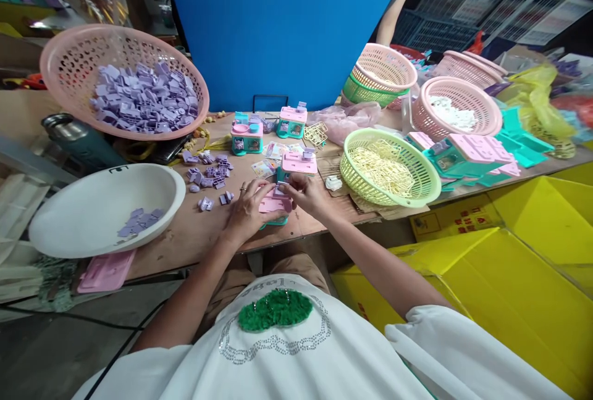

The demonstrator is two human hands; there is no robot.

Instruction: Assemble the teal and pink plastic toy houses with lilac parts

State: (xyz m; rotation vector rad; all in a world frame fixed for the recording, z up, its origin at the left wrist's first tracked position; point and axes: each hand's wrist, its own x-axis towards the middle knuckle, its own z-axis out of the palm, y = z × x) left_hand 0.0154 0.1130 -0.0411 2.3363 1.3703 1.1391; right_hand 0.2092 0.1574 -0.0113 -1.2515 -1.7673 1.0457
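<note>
Near the table's front edge, my left hand [250,205] is closed on the left side of a pink-topped teal toy [274,205]. My right hand [306,195] pinches a small purple plastic piece [280,189] at the toy's back edge; the fingers partly hide it. Just behind stands another pink-and-teal toy [299,164] with a purple piece upright on top. Two more such toys sit farther back, one of them a toy with a round pink top [247,134]. Loose purple pieces [208,175] lie to the left of my hands.
A pink basket [55,73] of purple pieces and a white basin [50,221] stand left. To the right are a green basket [393,196] of cream parts, a pink basket [421,116] of white parts and stacked toy bodies [467,162]. A blue panel [287,29] rises behind; another person's arm [391,17] shows beyond.
</note>
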